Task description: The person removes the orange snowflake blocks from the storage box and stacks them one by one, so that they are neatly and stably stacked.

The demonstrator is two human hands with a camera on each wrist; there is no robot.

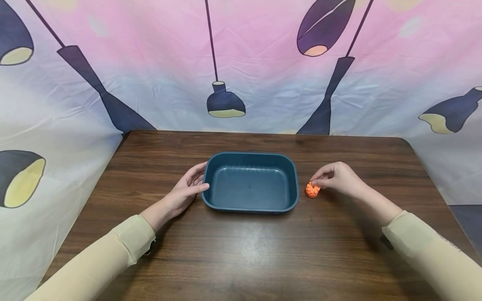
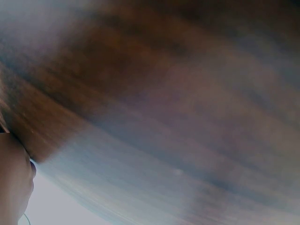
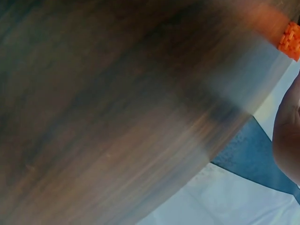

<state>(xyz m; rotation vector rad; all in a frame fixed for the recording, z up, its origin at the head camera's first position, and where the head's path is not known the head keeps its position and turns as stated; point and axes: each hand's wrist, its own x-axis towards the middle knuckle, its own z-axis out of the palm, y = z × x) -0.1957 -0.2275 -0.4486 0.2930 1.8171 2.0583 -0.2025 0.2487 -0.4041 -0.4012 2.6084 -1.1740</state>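
A dark teal rectangular plastic tub (image 1: 250,205) stands on the wooden table in the head view, its inside bare. My left hand (image 1: 183,193) grips the tub's left wall, thumb over the rim and fingers along the outside. To the right of the tub, my right hand (image 1: 340,179) pinches a small, round, orange piece with a notched, bumpy surface (image 1: 312,190) between thumb and fingertips. That orange piece (image 3: 290,41) also shows at the right edge of the right wrist view, just above part of the hand (image 3: 287,136). Only a sliver of the left hand (image 2: 14,183) appears in the left wrist view.
The dark brown wooden table (image 1: 248,259) reaches back to a patterned cloth backdrop (image 1: 169,62) printed with hanging lamps. The cloth also hangs along the left and right sides of the table.
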